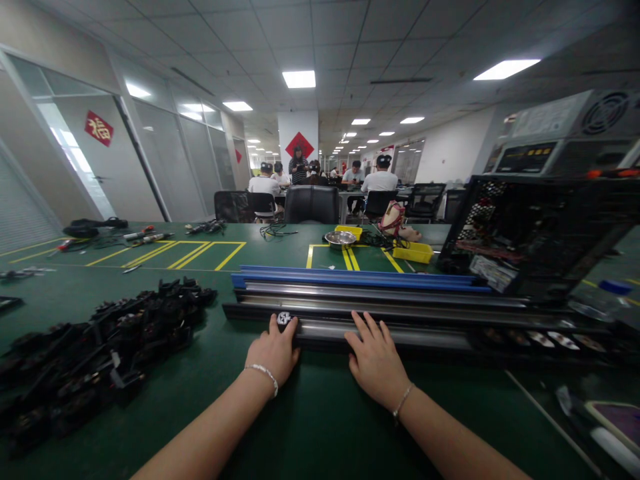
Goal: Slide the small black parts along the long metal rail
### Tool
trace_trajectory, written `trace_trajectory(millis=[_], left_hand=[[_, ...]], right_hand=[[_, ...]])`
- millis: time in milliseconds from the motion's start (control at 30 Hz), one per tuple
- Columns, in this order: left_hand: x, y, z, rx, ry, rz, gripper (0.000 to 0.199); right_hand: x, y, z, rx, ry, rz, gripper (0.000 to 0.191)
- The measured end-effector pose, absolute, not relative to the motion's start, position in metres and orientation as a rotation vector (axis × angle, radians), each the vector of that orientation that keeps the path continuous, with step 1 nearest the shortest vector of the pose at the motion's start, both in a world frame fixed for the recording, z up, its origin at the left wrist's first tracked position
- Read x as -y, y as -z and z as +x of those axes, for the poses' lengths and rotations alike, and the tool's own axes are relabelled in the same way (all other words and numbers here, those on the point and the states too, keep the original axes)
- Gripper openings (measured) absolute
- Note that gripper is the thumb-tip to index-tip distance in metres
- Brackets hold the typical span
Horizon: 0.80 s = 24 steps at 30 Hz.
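Observation:
My left hand (274,352) pinches a small black part with a white patterned face (283,319) between its fingers, at the near black rail. A pale bracelet circles that wrist. My right hand (377,363) lies with its fingers apart on the long, shiny black rail (425,335), touching its top and front edge. Farther back, more dark rails (375,308) and a blue rail (360,277) run parallel to it. Toward its right end, round discs (563,341) sit in a row on or along the rail.
Black parts (115,347) are heaped on the left of the green table (320,427). An open computer case (545,233) stands at right, power supplies (565,133) on top. Beyond the rails are a metal bowl (341,239) and a yellow tray (413,252). People sit farther back.

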<state>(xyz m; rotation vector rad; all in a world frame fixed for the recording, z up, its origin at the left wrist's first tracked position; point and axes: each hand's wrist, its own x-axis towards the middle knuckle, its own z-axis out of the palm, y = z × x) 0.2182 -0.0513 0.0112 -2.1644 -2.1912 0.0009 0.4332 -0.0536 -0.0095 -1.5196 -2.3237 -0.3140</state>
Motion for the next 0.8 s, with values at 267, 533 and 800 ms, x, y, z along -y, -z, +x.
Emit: trace_trajectory(millis=[267, 533, 800], left_hand=[[0.0506, -0.0039, 0.2158, 2.177, 0.026, -2.171, 0.061], [0.0514, -0.003, 0.2152, 2.144, -0.002, -2.156, 0.069], [0.0501, -0.0049, 0.2163, 2.206, -0.016, -2.146, 0.069]], right_hand=[[0.0538, 0.0084, 0.4327, 2.33, 0.3, -1.523, 0.027], [0.0536, 0.0097, 0.4329, 2.324, 0.314, -1.518, 0.027], [0.0518, 0.0109, 0.436, 2.333, 0.334, -1.488, 0.027]])
